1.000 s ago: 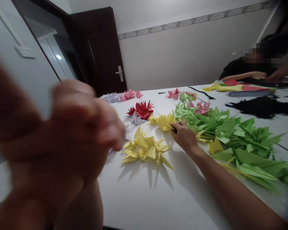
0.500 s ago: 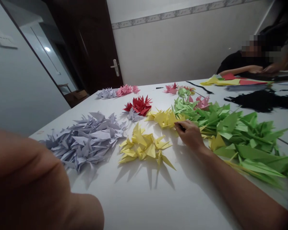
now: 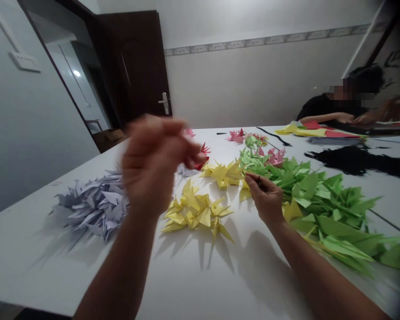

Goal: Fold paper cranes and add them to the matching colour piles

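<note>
My left hand (image 3: 153, 164) is raised over the table, blurred by motion. Its fingers are curled in with the tips together; whatever they pinch, if anything, does not show. Beyond and below it lie lilac folded paper cranes (image 3: 86, 206) and partly hidden red ones (image 3: 205, 153). My right hand (image 3: 266, 195) has thumb and finger pinched together at the edge of a row of yellow paper cranes (image 3: 225, 174); the small item between the tips cannot be made out. In front sits another cluster of yellow cranes (image 3: 198, 211). Green paper cranes (image 3: 315, 189) heap up beside my right wrist.
On the white table (image 3: 200, 275) are pink cranes (image 3: 275, 156), black strands (image 3: 350, 159), a black cord (image 3: 274, 136) and stacked coloured paper (image 3: 320, 131). Across at the far right, a person (image 3: 320, 109) in black leans over the table. A dark door (image 3: 136, 66) stands behind.
My left hand has moved from close to the camera at lower left, up and forward over the table. My right hand stays pinched by the yellow cranes. The view has tilted slightly up.
</note>
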`<state>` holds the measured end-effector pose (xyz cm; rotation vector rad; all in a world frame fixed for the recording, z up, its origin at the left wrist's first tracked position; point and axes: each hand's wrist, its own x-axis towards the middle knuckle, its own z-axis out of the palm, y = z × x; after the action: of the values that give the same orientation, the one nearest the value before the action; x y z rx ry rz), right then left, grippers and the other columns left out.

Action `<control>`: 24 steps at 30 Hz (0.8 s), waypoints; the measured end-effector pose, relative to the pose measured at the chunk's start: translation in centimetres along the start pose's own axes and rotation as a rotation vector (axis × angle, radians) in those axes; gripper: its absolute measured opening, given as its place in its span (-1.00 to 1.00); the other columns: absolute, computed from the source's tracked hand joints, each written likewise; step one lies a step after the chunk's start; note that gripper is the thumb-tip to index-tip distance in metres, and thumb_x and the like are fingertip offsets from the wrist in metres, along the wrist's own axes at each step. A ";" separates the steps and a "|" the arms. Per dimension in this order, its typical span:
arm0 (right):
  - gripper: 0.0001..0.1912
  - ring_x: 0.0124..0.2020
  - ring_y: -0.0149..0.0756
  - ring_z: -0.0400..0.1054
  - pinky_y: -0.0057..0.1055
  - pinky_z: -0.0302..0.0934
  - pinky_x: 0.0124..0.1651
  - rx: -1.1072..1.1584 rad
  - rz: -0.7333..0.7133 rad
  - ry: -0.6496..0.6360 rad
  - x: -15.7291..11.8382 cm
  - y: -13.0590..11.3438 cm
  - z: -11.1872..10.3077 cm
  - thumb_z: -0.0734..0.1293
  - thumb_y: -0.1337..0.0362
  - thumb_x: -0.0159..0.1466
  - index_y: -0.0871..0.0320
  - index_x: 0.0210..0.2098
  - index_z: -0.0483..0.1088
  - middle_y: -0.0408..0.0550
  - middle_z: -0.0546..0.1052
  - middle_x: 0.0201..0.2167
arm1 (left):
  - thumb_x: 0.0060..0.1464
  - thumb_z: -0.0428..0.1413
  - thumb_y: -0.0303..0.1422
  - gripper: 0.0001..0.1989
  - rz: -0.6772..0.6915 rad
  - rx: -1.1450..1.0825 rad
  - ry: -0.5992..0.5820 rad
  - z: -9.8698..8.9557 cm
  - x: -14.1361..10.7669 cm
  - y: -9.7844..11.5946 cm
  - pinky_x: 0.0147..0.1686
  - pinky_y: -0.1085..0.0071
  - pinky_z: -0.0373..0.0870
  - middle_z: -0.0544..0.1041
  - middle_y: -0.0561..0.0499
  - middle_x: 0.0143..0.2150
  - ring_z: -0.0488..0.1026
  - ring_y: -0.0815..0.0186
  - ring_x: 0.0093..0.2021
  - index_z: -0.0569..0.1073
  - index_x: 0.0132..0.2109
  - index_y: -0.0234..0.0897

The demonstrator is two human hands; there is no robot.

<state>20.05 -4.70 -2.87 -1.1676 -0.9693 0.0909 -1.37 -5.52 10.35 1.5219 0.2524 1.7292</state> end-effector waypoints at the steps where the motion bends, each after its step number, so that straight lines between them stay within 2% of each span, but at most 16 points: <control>1: -0.78 -0.42 -0.34 0.37 -0.38 0.26 -0.34 0.003 -0.080 -0.028 -0.3 -0.7 0.1 0.37 0.19 0.12 0.16 -0.29 0.53 -0.07 0.53 -0.42 | -0.02 0.21 -0.38 -0.82 -0.079 0.058 -0.042 0.2 0.2 -1.6 -0.24 0.35 0.43 0.48 -0.02 -0.20 0.44 0.31 -0.21 0.48 -0.22 -0.29; 3: -0.85 -0.33 -0.32 0.38 -0.37 0.27 -0.26 0.003 -0.231 -0.110 -1.1 -2.3 0.4 0.36 0.26 0.16 0.13 -0.29 0.53 -0.08 0.51 -0.38 | -0.05 0.22 -0.40 -0.75 -0.326 0.178 -0.128 0.1 -0.2 -4.9 -0.29 0.40 0.43 0.49 -0.05 -0.17 0.44 0.31 -0.21 0.48 -0.15 -0.25; 4: -0.86 -0.33 -0.33 0.38 -0.39 0.27 -0.27 0.007 -0.277 -0.150 -1.6 -3.1 0.6 0.35 0.29 0.17 0.11 -0.28 0.53 -0.08 0.50 -0.37 | -0.03 0.20 -0.38 -0.67 -0.477 0.223 -0.151 -0.2 -0.8 -6.3 -0.32 0.41 0.43 0.48 -0.08 -0.11 0.44 0.31 -0.20 0.44 -0.06 -0.23; 5: -0.85 -0.34 -0.35 0.38 -0.41 0.27 -0.29 0.006 -0.311 -0.199 -2.2 -3.7 0.8 0.34 0.31 0.18 0.10 -0.26 0.52 -0.07 0.49 -0.36 | 0.00 0.17 -0.35 -0.62 -0.565 0.209 -0.165 -0.6 -1.5 -7.4 -0.33 0.41 0.43 0.46 -0.11 -0.06 0.45 0.30 -0.20 0.39 0.01 -0.21; 6: -0.84 -0.36 -0.36 0.38 -0.42 0.27 -0.31 0.006 -0.339 -0.250 -2.7 -4.2 0.9 0.33 0.33 0.18 0.10 -0.25 0.52 -0.07 0.49 -0.36 | -0.02 0.18 -0.35 -0.58 -0.613 0.190 -0.171 -1.1 -2.2 -8.2 -0.32 0.41 0.43 0.45 -0.12 -0.02 0.46 0.32 -0.21 0.36 0.03 -0.21; 8: -0.84 -0.37 -0.36 0.39 -0.43 0.28 -0.31 0.020 -0.370 -0.363 -3.6 -4.8 1.3 0.31 0.34 0.20 0.10 -0.26 0.52 -0.06 0.49 -0.38 | -0.05 0.20 -0.35 -0.55 -0.671 0.127 -0.179 -2.0 -3.4 -9.1 -0.30 0.42 0.42 0.48 -0.11 -0.07 0.47 0.34 -0.25 0.34 0.03 -0.25; 11: -0.84 -0.45 -0.38 0.38 -0.46 0.26 -0.37 0.001 -0.300 -0.566 -4.3 -4.8 1.7 0.30 0.27 0.21 0.13 -0.26 0.51 -0.08 0.50 -0.46 | -0.12 0.22 -0.40 -0.63 -0.651 0.086 -0.135 -3.0 -4.2 -9.7 -0.24 0.44 0.40 0.53 -0.05 -0.24 0.47 0.38 -0.29 0.40 -0.10 -0.33; 13: -0.76 -0.51 -0.40 0.35 -0.47 0.23 -0.43 -0.041 -0.177 -0.659 -4.2 -4.6 1.8 0.28 0.17 0.23 0.16 -0.25 0.50 -0.11 0.49 -0.51 | -0.16 0.23 -0.45 -0.67 -0.592 0.089 -0.096 -3.3 -4.2 -10.1 -0.18 0.46 0.38 0.53 -0.04 -0.25 0.47 0.37 -0.24 0.41 -0.16 -0.34; 15: -0.65 -0.50 -0.38 0.34 -0.46 0.22 -0.44 -0.052 -0.042 -0.682 -3.8 -4.3 1.7 0.19 0.08 0.27 0.19 -0.22 0.48 -0.11 0.48 -0.52 | -0.17 0.21 -0.49 -0.65 -0.553 0.093 -0.088 -3.3 -4.3 -10.4 -0.16 0.46 0.38 0.52 -0.06 -0.19 0.47 0.36 -0.19 0.41 -0.15 -0.33; 18: -0.58 -0.34 -0.31 0.38 -0.42 0.25 -0.33 -0.010 0.097 -0.730 -3.2 -4.0 1.4 0.10 0.08 0.31 0.20 -0.16 0.45 -0.06 0.50 -0.40 | -0.13 0.17 -0.52 -0.61 -0.524 0.119 -0.101 -3.1 -4.8 -10.8 -0.18 0.47 0.40 0.50 -0.08 -0.12 0.48 0.35 -0.17 0.38 -0.08 -0.31; 21: -0.65 -0.21 -0.27 0.38 -0.38 0.25 -0.18 0.012 0.127 -0.832 -3.1 -3.5 1.5 0.17 0.11 0.27 0.19 -0.14 0.44 -0.03 0.51 -0.26 | -0.09 0.12 -0.55 -0.63 -0.485 0.187 -0.105 -2.9 -5.6 -11.1 -0.18 0.48 0.41 0.48 -0.10 -0.07 0.49 0.34 -0.17 0.38 -0.06 -0.30; 24: -0.68 -0.32 -0.30 0.36 -0.41 0.25 -0.28 0.000 0.161 -0.842 -3.5 -2.7 1.9 0.20 0.13 0.25 0.19 -0.15 0.43 -0.05 0.51 -0.33 | -0.08 0.10 -0.56 -0.62 -0.433 0.255 -0.127 -3.0 -6.3 -11.4 -0.17 0.46 0.42 0.48 -0.12 -0.05 0.48 0.29 -0.11 0.40 -0.05 -0.28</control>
<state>15.55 -6.35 -2.66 -1.2193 -1.5979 0.7571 0.54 -1.18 -2.08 1.6066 0.7033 1.2894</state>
